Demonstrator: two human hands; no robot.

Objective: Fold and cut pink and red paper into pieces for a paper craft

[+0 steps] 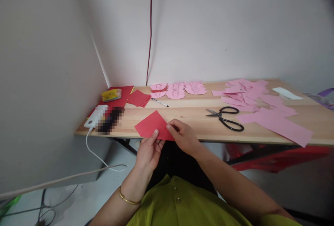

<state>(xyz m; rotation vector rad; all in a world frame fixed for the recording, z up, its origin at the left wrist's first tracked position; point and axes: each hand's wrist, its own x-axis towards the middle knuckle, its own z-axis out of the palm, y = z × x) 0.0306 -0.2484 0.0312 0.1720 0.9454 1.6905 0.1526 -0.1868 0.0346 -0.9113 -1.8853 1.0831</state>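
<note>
A sheet of red paper [152, 124] is held between both hands over the table's front edge. My left hand [150, 149] grips its lower edge, thumb on top and fingers underneath. At the right corner, my right hand [184, 135] pinches the same sheet between thumb and finger. To the right lie black-handled scissors [223, 116], their blades slightly apart and pointing left. Behind the held sheet are a small stack of red paper squares [139, 98] and a pen [160, 102].
Cut pink paper pieces [175, 90] line the back of the wooden table [188, 114]. Pink scraps [247, 94] spread at right, near a white strip [287, 93]. At left are a yellow packet [111, 95] and a white device [95, 115] with a cable [90, 149].
</note>
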